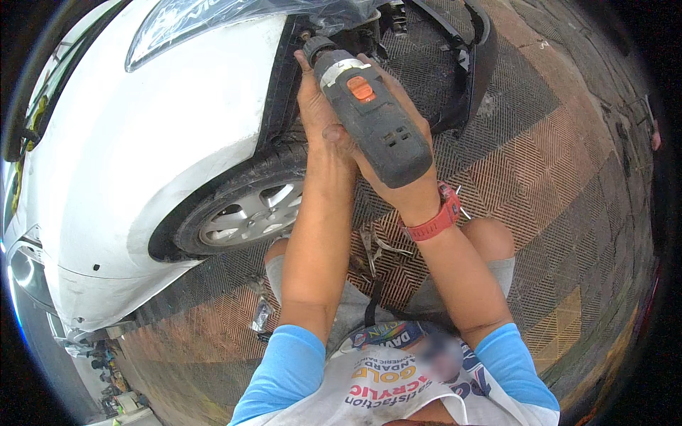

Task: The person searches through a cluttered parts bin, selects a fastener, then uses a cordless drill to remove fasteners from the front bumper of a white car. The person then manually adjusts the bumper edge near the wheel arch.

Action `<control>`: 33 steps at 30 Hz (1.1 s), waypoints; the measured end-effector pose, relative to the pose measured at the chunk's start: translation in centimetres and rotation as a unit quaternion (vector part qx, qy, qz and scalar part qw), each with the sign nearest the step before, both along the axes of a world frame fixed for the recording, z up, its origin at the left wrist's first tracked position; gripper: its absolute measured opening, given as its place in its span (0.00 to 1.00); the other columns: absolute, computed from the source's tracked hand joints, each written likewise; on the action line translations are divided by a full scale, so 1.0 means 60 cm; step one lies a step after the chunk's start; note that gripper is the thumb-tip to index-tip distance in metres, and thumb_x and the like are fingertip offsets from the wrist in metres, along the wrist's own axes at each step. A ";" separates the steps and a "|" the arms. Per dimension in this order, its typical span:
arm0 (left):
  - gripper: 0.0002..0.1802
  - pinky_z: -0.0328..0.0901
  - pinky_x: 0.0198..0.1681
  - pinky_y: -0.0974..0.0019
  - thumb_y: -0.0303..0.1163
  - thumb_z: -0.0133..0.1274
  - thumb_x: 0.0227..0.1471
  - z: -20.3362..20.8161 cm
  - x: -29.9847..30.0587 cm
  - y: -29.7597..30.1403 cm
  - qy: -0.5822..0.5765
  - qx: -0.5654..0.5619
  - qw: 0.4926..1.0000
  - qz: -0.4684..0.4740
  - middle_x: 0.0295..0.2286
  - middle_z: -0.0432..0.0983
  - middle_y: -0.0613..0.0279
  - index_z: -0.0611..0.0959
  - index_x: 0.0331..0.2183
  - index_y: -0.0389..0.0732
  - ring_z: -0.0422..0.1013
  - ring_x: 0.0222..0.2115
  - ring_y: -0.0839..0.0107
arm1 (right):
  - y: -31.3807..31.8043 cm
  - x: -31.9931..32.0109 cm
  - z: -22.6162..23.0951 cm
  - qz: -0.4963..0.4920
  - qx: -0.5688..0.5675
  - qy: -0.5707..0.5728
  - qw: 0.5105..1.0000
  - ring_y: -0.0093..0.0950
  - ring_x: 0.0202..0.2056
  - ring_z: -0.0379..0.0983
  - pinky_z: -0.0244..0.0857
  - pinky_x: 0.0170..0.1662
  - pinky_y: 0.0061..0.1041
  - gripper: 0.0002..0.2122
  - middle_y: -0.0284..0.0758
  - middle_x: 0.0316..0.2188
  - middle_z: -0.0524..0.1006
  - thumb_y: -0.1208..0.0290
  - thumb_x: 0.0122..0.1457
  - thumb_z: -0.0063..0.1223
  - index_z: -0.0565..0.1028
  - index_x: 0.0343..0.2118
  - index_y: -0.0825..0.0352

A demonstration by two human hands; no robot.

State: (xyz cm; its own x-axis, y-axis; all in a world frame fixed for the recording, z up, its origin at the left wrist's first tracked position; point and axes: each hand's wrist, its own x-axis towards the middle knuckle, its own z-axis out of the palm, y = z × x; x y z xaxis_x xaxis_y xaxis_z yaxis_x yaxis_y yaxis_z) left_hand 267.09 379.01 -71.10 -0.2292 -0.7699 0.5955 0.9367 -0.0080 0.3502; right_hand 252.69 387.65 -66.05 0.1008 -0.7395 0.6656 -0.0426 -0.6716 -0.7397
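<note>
- White printed cloth shirt with light-blue sleeves (284,373) spans the bottom of the frame.
- Black-and-grey cordless drill (376,117), upper centre, is gripped in the right hand (412,106); the left hand (320,106) supports its left side near the ribbed black chuck (317,48), though how far those fingers close I cannot tell.
- Chuck end lies beside the white painted metal car fender (199,106), upper left; contact with a fastener is unclear, so fastening or unfastening here seems unfinished.
- Curved black bumper-like piece (485,60), upper right, leaves the car's front exposed; closing up apparently remains.
- Silver-spoked wheel (252,219), left of centre, is already mounted.
</note>
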 end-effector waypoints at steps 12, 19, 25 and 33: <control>0.27 0.71 0.57 0.63 0.48 0.40 0.69 -0.018 0.003 0.000 -0.029 -0.007 0.997 0.066 0.52 0.73 0.52 0.70 0.58 0.38 0.72 0.53 0.64 | -0.005 0.015 0.005 -0.056 -0.058 -0.013 0.997 0.38 0.49 0.80 0.74 0.51 0.33 0.39 0.44 0.49 0.80 0.61 0.49 0.72 0.65 0.62 0.65; 0.28 0.75 0.52 0.59 0.50 0.42 0.68 0.011 -0.008 0.008 0.019 0.018 1.000 -0.002 0.48 0.76 0.51 0.73 0.55 0.37 0.75 0.50 0.61 | -0.004 0.008 0.005 -0.010 0.000 -0.009 1.000 0.42 0.57 0.72 0.66 0.60 0.38 0.32 0.47 0.56 0.73 0.61 0.53 0.69 0.70 0.58 0.70; 0.28 0.75 0.52 0.60 0.51 0.41 0.68 0.009 0.000 0.003 0.001 -0.011 1.000 -0.003 0.48 0.76 0.50 0.73 0.55 0.37 0.74 0.50 0.61 | -0.007 0.009 0.001 0.008 0.013 -0.010 1.000 0.42 0.58 0.70 0.64 0.62 0.39 0.30 0.47 0.58 0.71 0.61 0.54 0.68 0.71 0.56 0.71; 0.29 0.74 0.54 0.61 0.51 0.39 0.68 -0.003 0.001 -0.001 0.030 0.015 0.999 -0.003 0.50 0.75 0.50 0.72 0.56 0.37 0.74 0.51 0.61 | -0.010 0.010 0.002 -0.008 -0.005 -0.016 1.000 0.41 0.54 0.74 0.68 0.58 0.38 0.33 0.46 0.54 0.74 0.61 0.52 0.70 0.69 0.58 0.68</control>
